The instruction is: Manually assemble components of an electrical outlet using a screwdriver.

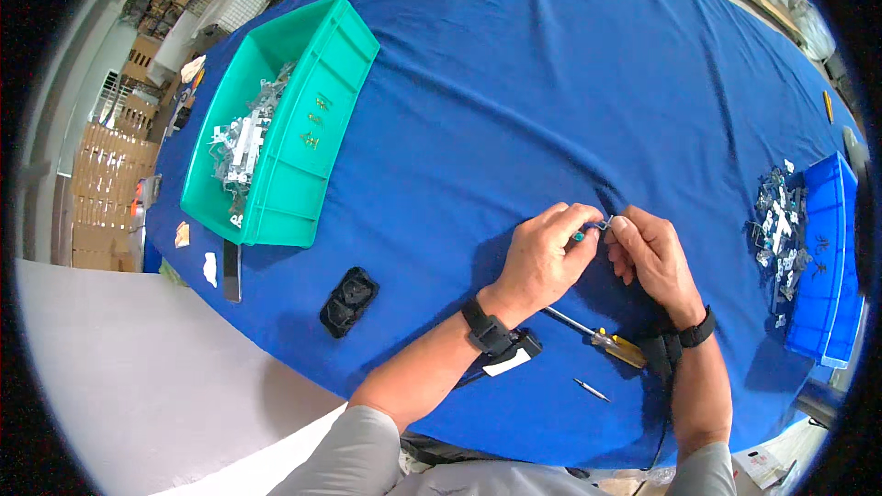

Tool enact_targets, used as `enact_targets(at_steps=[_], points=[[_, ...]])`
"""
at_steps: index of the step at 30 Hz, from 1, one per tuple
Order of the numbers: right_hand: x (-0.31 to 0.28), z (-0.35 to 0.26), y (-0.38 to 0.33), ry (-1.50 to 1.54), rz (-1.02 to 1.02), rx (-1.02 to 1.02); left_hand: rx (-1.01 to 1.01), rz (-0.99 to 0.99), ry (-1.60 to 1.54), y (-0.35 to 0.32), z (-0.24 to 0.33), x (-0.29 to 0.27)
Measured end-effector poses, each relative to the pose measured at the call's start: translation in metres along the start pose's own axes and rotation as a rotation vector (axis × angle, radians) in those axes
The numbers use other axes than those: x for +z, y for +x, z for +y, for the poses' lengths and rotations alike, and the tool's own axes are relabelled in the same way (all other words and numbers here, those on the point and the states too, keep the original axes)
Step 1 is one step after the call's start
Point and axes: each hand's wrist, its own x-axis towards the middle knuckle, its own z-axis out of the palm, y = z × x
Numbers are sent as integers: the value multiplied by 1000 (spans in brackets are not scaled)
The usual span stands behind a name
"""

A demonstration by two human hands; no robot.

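Above the blue cloth, my left hand and my right hand meet, fingertips almost together. Between them is a small bent metal piece, pinched by the thumb and forefinger of each hand. Something tiny and green shows at my left fingers; its kind is too small to make out. Just below the hands lies a screwdriver with a clear yellow handle, its shaft tip hidden by my left wrist. A slim silver pen-like tool rests nearer to me.
A green bin with many small metal parts stands at left. At right, a heap of similar parts lies beside a blue bin. A black case-like object and a phone lie on the blue tablecloth.
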Motion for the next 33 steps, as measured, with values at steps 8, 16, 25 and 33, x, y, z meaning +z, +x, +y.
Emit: enact_targets(at_steps=[8,16,25,33], points=[[0,3,-2,46,75,-53,4,-6,-1,3,2,4],[-7,10,2,15,37,-81,-97,-58,-76,3,9,1],[-6,3,1,51,27,16,-121,-22,-113,0,4,2],[-4,12,3,92,67,-150,-106,-41,-93,2,6,1]])
